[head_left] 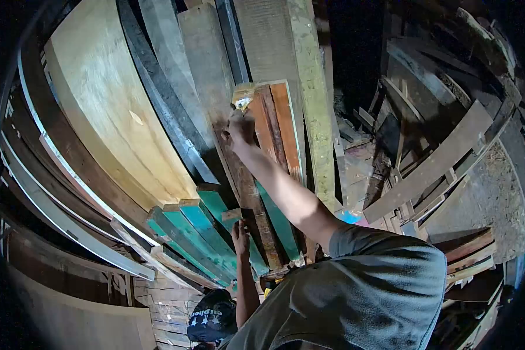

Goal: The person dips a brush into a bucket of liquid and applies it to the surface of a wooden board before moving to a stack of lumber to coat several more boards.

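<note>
Teal planks [199,228], orange-brown board [281,125], grey sleeve [379,286], star-patterned dark cap [213,318].

Co-worker's upper hand [239,127] on leaning brown plank [248,189] | lower hand [240,231] touching it | green boards [201,230] just beside

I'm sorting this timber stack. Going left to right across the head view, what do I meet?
Pale plywood sheet → a person's raised hand → orange-edged board → yellowish upright plank → slanted grey plank.
</note>
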`<state>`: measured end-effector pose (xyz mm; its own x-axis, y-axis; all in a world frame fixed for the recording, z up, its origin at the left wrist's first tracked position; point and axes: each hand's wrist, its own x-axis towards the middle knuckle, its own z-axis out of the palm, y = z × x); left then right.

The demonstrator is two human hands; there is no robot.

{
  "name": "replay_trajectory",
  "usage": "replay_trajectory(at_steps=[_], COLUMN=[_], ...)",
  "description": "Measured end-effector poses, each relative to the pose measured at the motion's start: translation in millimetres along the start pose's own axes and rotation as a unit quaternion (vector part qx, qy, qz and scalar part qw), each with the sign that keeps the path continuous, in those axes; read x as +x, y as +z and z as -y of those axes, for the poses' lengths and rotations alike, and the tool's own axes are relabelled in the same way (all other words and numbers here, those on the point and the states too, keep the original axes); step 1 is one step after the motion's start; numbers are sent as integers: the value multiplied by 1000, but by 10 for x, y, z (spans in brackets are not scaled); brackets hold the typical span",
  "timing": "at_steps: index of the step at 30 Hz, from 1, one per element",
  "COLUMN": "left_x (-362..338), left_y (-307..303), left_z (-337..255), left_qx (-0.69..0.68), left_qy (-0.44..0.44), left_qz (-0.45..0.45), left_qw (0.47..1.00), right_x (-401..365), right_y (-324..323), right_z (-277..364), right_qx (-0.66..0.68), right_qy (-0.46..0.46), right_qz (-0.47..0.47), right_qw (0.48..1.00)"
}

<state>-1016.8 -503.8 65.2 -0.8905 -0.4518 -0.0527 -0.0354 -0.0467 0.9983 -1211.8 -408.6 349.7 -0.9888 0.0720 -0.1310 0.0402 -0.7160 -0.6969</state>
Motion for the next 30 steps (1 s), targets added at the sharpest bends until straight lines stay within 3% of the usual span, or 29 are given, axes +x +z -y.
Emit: replay_trajectory(at_steps=[1, 4, 7, 10, 12, 15, 16, 19, 21, 22, 25, 28, 29, 30], left_x=[-1, 31, 70, 50, -27, -27, -42, -19, -23, 77, -76, -159, -190, -155], left_y=[5, -17, -32, -42, -35, 25, 9, -73, -127, -172, -106, 14, 35, 57], left_z=[-18, 65, 190, 220, 163, 202, 216, 204, 296, 663, 385, 243, 226, 366], left_qx=[-3, 23, 43, 27, 57, -2, 17, 63, 76, 26, 8, 30, 44, 16], left_qy=[-6, 7, 42, 11, 41, -15, -12, -16, -47, -31, -94, -79, -70, -42], left_qz=[-3, 2, 30, 32, 30, -16, -5, 30, 54, 23, 54, 33, 26, 19], left_qw=[1000, 1000, 998, 999, 997, 1000, 1000, 997, 995, 999, 994, 996, 996, 999], right_x=[-97, 532, 152, 236, 533, 543, 530, 557, 332, 227, -72, -41, -256, -184], right_y=[6, -396, -629, -1091, -1639, -1793, -1856, -2025, -2090, -2046, -1823, -1787, -1602, -1690], right_z=[68, -562, -576, -1080, -1804, -1988, -1996, -2083, -1956, -1821, -1306, -983, -671, -757], right_qx=[27, -36, -107, -98, -64, -222, -221, -250, -248, -246, -233, -271, -263, -276], right_qy=[28, 2, -8, 13, -55, -140, -96, -111, -73, -62, -46, 4, 70, 48], right_qz=[14, 28, -33, -11, 3, -88, -89, -111, -108, -115, -153, -112, -123, -127], right_qw=[999, 999, 994, 995, 996, 961, 966, 955, 960, 961, 959, 956, 954, 951])
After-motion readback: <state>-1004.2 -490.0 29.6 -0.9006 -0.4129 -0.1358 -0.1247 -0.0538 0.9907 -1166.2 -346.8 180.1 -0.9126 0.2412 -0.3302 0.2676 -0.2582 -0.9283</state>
